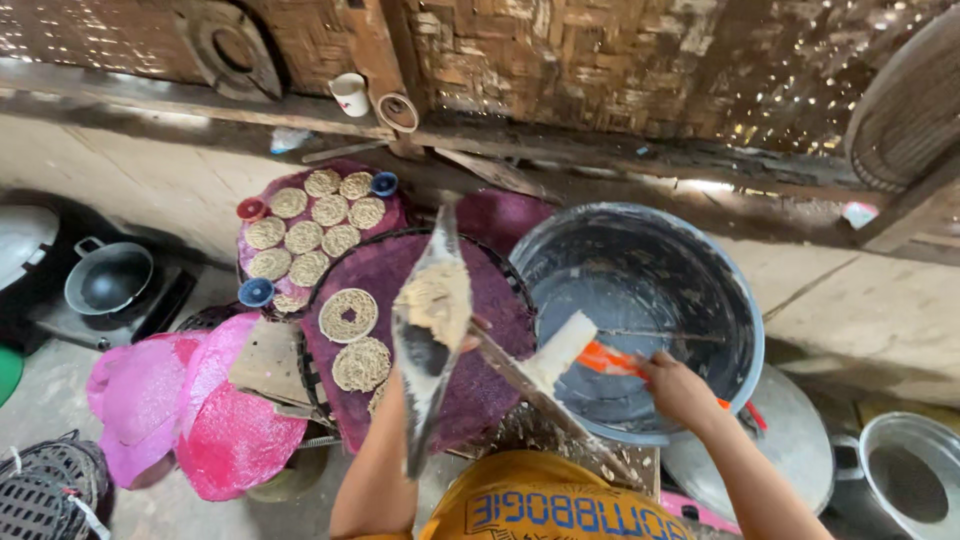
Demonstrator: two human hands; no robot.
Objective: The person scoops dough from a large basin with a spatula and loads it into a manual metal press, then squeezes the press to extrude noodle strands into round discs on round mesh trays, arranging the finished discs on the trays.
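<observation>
The left hand [470, 335] is mostly hidden behind a tilted plate [428, 330] that it holds up on edge, with a web of noodle batter [432, 300] clinging to the upper face; the fingers are closed on the plate, though I cannot see how. The right hand [680, 390] is wrapped around an orange-handled scraper [585, 350], whose pale blade reaches over the rim of the big grey tub [740, 330] toward the plate.

The plate stands steep, so I judge the batter web could slide or tear before it reaches the purple cloth tray [500, 310], where two finished rounds [352, 338] already lie. A push from the scraper that is too hard could break the web, or knock the plate's lower edge into those rounds. Batter could also drip from the blade onto the cloth.

Beyond, a second purple tray [385, 215] carries many more rounds, with small bowls at its edge. Pink cloths [190, 410] lie heaped to the left, near a dark wok [108, 278] on a stove. The floor is bare concrete, streaked and dusty. A woven bamboo wall [600, 60] lets in dots of light; a white cup [350, 95] sits on its wooden ledge. A steel pot [905, 480] stands at the right.
</observation>
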